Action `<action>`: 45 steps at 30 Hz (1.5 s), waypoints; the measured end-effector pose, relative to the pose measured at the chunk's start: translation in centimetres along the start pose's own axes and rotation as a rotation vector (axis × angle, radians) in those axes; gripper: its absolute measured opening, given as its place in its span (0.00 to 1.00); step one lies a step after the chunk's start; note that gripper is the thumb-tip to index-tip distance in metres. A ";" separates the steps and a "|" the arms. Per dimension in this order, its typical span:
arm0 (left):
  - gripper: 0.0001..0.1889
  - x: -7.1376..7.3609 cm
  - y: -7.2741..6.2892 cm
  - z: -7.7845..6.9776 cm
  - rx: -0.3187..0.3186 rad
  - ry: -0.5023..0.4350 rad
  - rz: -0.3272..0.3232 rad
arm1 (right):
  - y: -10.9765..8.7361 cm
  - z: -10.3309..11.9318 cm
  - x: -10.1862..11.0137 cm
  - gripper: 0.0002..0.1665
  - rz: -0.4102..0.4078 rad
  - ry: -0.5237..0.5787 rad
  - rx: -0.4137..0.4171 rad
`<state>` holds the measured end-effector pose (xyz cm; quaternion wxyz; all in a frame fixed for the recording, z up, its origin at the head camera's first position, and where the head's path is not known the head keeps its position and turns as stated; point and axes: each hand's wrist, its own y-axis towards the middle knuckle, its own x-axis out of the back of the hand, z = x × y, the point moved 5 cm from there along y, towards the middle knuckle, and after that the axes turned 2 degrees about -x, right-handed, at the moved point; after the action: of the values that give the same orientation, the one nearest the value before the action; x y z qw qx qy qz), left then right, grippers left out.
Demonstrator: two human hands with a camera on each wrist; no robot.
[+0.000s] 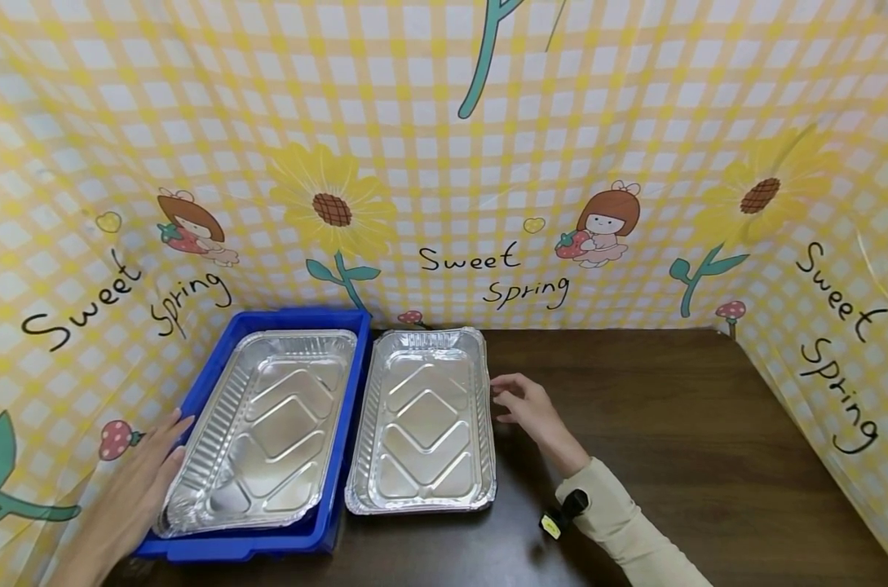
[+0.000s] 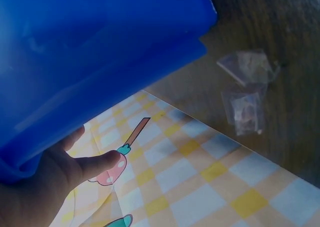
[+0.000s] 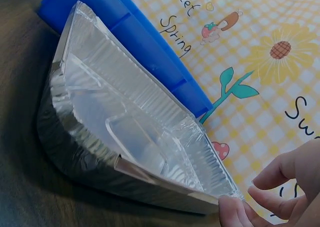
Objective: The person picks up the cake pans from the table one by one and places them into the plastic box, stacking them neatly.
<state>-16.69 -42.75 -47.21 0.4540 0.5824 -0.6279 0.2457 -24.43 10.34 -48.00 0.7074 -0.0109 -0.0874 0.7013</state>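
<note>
On the left stands a blue plastic tray (image 1: 344, 456) with a rectangular foil pan (image 1: 282, 420) inside it. A second foil pan (image 1: 429, 416) sits on the table just right of the tray. My left hand (image 1: 139, 469) lies along the tray's left side, its fingers fairly straight. In the left wrist view its thumb points away from the blue wall (image 2: 100, 52), and some fingers are partly hidden. Beside the second pan's right rim is my right hand (image 1: 533, 414), fingers loosely bent. The right wrist view shows its fingertips (image 3: 231, 207) at the rim, with thumb and fingers apart.
Dark wooden tabletop (image 1: 671, 432) extends to the right. A yellow checked cloth (image 1: 444, 179) hangs around the back and sides. Small clear plastic packets (image 2: 247, 112) lie on the table, seen in the left wrist view. A black strap device (image 1: 563, 514) is on the right wrist.
</note>
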 end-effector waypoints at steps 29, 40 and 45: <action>0.27 0.2 0.0 -0.1 0.003 -0.006 -0.001 | 0.3 -3.0 -0.4 0.28 0.032 -0.044 -0.088; 0.27 0.0 -0.1 0.1 0.000 0.002 -0.013 | 0.3 -3.2 -1.2 0.30 0.079 -0.049 -0.090; 0.27 0.0 -0.1 0.1 0.005 -0.001 -0.012 | 0.4 -3.6 -1.6 0.28 0.088 -0.033 -0.082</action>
<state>-16.67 -42.87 -47.28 0.4539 0.5875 -0.6238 0.2443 -24.29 9.17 -51.80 0.6732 -0.0324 -0.1272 0.7277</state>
